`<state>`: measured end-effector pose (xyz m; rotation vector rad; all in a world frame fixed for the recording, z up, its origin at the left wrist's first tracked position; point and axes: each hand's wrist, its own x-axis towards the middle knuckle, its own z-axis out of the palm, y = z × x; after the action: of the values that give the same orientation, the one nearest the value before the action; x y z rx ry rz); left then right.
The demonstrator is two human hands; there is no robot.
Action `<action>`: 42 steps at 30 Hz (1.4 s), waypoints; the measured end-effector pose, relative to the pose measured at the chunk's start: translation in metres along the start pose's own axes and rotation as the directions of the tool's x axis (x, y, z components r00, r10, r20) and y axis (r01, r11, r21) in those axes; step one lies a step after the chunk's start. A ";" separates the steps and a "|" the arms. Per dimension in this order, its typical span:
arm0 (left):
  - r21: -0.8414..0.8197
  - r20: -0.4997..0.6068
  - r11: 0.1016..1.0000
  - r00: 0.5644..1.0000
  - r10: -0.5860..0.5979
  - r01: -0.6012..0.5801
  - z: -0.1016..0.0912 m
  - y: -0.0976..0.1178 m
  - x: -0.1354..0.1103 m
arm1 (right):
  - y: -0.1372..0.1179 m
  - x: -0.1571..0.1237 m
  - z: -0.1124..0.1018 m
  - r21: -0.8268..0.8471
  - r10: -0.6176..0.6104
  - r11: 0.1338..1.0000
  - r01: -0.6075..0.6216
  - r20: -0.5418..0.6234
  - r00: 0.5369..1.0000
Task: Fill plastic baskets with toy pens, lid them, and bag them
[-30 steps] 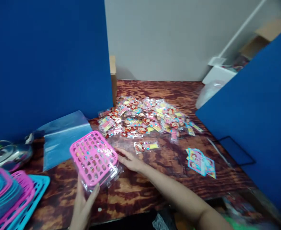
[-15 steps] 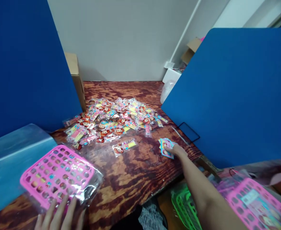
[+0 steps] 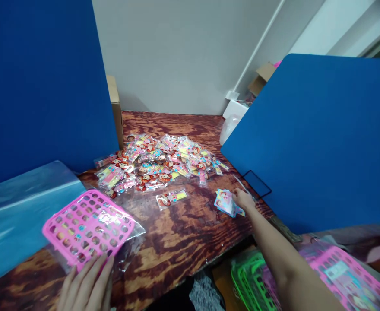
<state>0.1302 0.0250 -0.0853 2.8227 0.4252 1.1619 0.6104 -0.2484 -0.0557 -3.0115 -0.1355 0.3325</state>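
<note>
A pink plastic basket (image 3: 89, 224) with rows of holes lies in a clear bag at the left of the table. My left hand (image 3: 88, 283) rests its outstretched fingers on the near edge of that basket and its bag. To the right, a small loose stack of printed picture cards (image 3: 224, 199) lies on the wood. My right hand (image 3: 244, 200) has its fingertips closed at the stack's right edge, pinching a card there; the fingers partly hide it. Between the hands lies one flat clear packet (image 3: 172, 198) with a cartoon figure and a yellow strip.
A heap of similar packets (image 3: 157, 162) covers the table's back middle. Blue boards (image 3: 306, 142) stand on both sides. A blue plastic bag (image 3: 24, 216) lies at left. Below the table's right edge are bagged green baskets (image 3: 253, 280) and a pink basket (image 3: 355, 276).
My right hand has drawn to the right edge of the cards, and the stack shows more spread. My left hand has shifted slightly on the basket. The camera view has moved a little.
</note>
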 end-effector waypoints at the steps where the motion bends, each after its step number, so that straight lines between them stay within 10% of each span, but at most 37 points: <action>1: 0.023 -0.001 1.000 1.000 -0.007 0.007 -0.001 0.003 0.003 | -0.005 0.002 -0.003 0.022 -0.028 0.999 0.028 0.006 1.000; 12: 0.140 -0.039 0.988 0.998 -0.053 0.058 -0.016 0.025 0.024 | -0.065 -0.033 0.003 0.566 -0.319 0.820 0.083 0.331 0.888; 16: 0.149 -0.041 0.982 0.993 -0.110 0.115 -0.016 0.031 0.027 | -0.092 -0.077 0.012 0.673 -0.494 0.739 0.038 0.503 0.709; 21: 0.180 -0.079 0.960 0.976 -0.202 0.213 -0.016 0.038 0.036 | -0.122 -0.148 0.015 0.770 -0.705 0.609 -0.191 0.636 0.314; 25: 0.206 -0.093 0.951 0.972 -0.214 0.229 -0.016 0.040 0.042 | -0.132 -0.196 0.026 0.777 -0.759 0.574 -0.257 0.623 0.188; 28: 0.203 -0.101 0.954 0.974 -0.205 0.222 -0.015 0.040 0.044 | -0.133 -0.218 0.043 0.790 -0.774 0.549 -0.272 0.604 0.190; 36: 0.180 -0.100 0.960 0.975 -0.198 0.213 -0.018 0.043 0.045 | -0.139 -0.263 0.084 0.810 -0.679 0.401 -0.427 0.576 0.455; 42: 0.159 -0.094 0.962 0.974 -0.208 0.221 -0.022 0.045 0.043 | -0.140 -0.286 0.086 0.837 -0.703 0.259 -0.482 0.506 0.500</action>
<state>0.1546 -0.0070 -0.0332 2.7835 0.8509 1.2451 0.3027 -0.1306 -0.0623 -1.2117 -0.1765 1.3302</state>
